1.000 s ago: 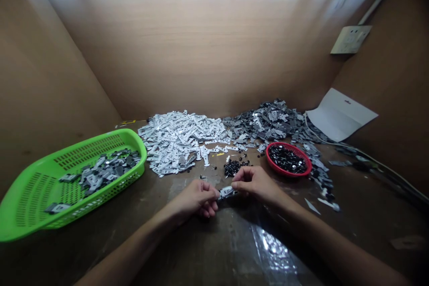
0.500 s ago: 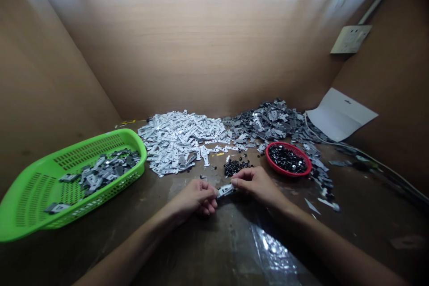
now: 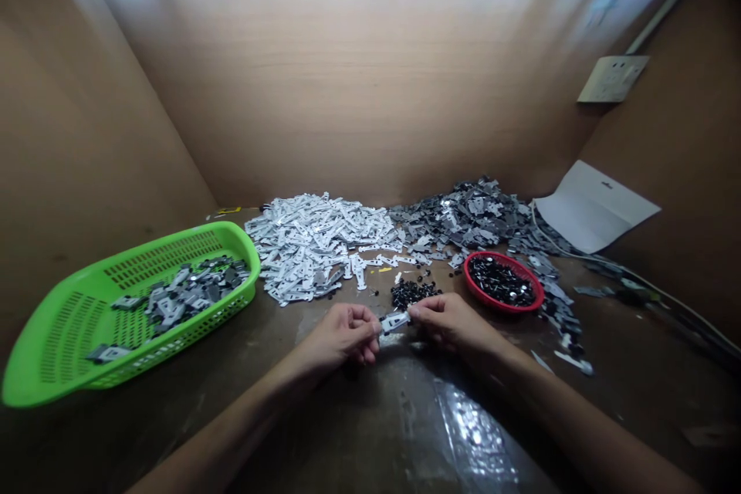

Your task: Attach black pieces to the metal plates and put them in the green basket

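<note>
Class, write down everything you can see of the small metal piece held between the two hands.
The metal piece is a small, flat, pale silver strip, shiny like stamped sheet metal, with darker marks on it. It lies roughly level, its right end slightly higher, over the dark table. The left hand pinches its left end and the right hand its right end, by the fingertips. Finer detail is too small to tell.

The left grip [image 3: 343, 336] and right grip [image 3: 448, 322] cover the ends of the piece [image 3: 394, 321]; the black bits [image 3: 412, 292] are too small to tell.
</note>
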`<control>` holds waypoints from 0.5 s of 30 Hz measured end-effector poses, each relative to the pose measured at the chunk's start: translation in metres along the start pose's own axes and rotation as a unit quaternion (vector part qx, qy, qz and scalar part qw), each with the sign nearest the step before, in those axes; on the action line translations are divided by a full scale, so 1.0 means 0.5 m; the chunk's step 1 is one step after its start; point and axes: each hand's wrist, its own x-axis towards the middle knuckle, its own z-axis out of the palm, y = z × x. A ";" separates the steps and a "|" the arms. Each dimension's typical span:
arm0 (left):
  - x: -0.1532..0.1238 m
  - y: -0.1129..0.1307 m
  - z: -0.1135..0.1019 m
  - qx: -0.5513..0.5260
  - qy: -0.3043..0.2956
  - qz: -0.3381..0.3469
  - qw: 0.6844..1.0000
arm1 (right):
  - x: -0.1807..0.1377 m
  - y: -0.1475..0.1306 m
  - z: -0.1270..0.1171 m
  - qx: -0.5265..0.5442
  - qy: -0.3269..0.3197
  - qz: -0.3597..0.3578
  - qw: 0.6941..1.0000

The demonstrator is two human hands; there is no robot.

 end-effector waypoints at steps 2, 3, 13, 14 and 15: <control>0.000 -0.001 -0.001 0.003 -0.004 0.008 1.000 | 0.001 0.000 -0.001 -0.011 -0.017 0.005 1.000; 0.000 -0.002 -0.002 0.004 -0.004 0.011 1.000 | 0.002 0.001 -0.001 -0.015 -0.020 0.000 1.000; 0.016 -0.020 -0.006 0.014 0.038 0.025 0.999 | 0.007 0.012 0.031 -0.147 0.124 -0.156 0.969; 0.021 -0.023 -0.007 0.017 0.047 0.021 0.999 | 0.009 0.013 0.030 -0.155 0.125 -0.156 0.968; 0.025 -0.026 -0.008 0.019 0.052 0.016 0.998 | 0.011 0.013 0.029 -0.160 0.121 -0.153 0.968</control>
